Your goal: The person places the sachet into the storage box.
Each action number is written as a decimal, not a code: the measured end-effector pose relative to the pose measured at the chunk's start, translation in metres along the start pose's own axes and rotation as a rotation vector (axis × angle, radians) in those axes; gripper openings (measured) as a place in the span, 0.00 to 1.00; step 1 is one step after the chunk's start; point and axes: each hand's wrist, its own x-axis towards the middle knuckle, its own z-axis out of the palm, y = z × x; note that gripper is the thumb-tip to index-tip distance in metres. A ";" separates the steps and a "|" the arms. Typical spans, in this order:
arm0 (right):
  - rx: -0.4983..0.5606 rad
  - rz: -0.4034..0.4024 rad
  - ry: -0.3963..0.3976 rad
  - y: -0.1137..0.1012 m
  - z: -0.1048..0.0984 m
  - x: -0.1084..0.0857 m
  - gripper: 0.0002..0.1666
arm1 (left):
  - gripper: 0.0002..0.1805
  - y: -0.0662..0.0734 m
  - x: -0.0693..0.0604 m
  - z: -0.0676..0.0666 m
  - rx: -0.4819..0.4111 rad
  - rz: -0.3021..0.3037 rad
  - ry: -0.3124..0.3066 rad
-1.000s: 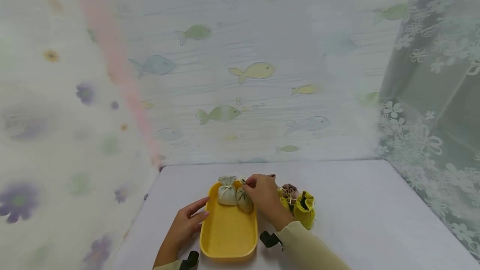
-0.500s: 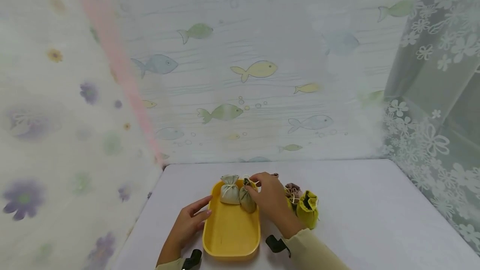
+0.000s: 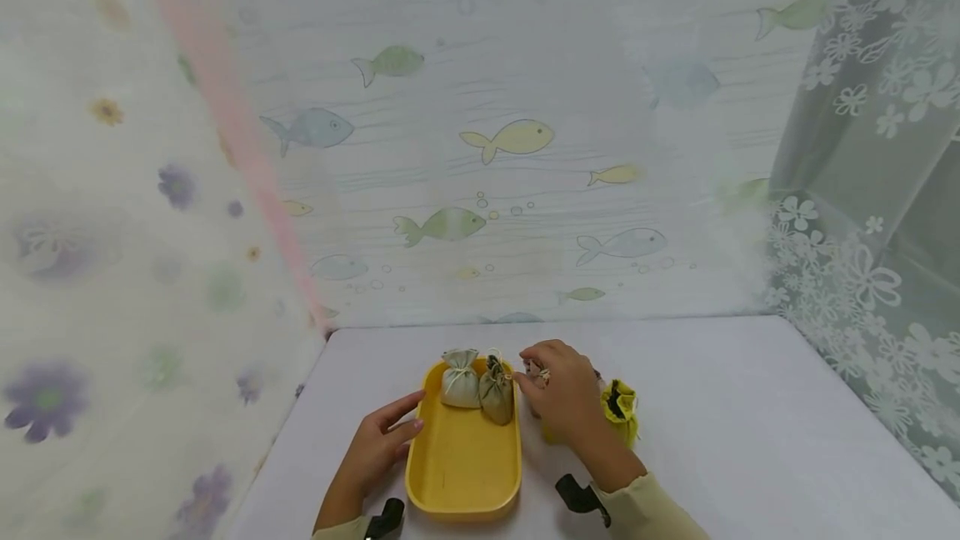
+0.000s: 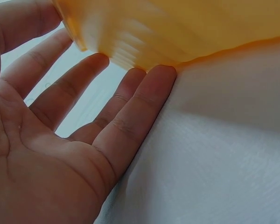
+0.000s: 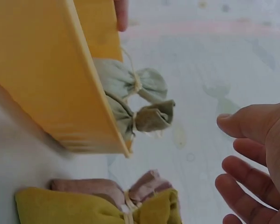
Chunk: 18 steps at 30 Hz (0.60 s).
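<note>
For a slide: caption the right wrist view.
Sage cloth pouch and olive cloth pouch in yellow rectangular plastic tray; right fingers empty.

I see 2 little cloth bags, a pale green bag (image 3: 460, 387) and a dull green bag (image 3: 496, 398), side by side in the far end of the yellow tray (image 3: 461, 473). Just outside, a pink bag (image 5: 86, 186) and a mustard bag (image 5: 65, 207) have string round their necks.

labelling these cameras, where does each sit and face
Head: on the head, looking forward and down at the yellow tray; left hand, right hand, sleeves show.
Left wrist: worn there, facing the tray's side; left hand shows.
Right wrist: worn there, facing tray and bags; right hand, a left fingertip show.
Head and right wrist share the pale bag and olive bag.
</note>
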 end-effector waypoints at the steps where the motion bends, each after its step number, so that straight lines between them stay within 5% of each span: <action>1: 0.013 0.013 -0.004 0.000 -0.003 -0.001 0.15 | 0.33 0.000 -0.001 0.000 -0.001 0.000 0.000; 8: 0.077 0.096 -0.099 0.006 -0.024 -0.005 0.18 | 0.32 0.001 -0.003 0.002 -0.002 0.010 0.000; 18: 0.029 0.145 -0.164 0.025 -0.045 -0.014 0.27 | 0.33 0.000 -0.002 0.002 0.000 0.012 -0.008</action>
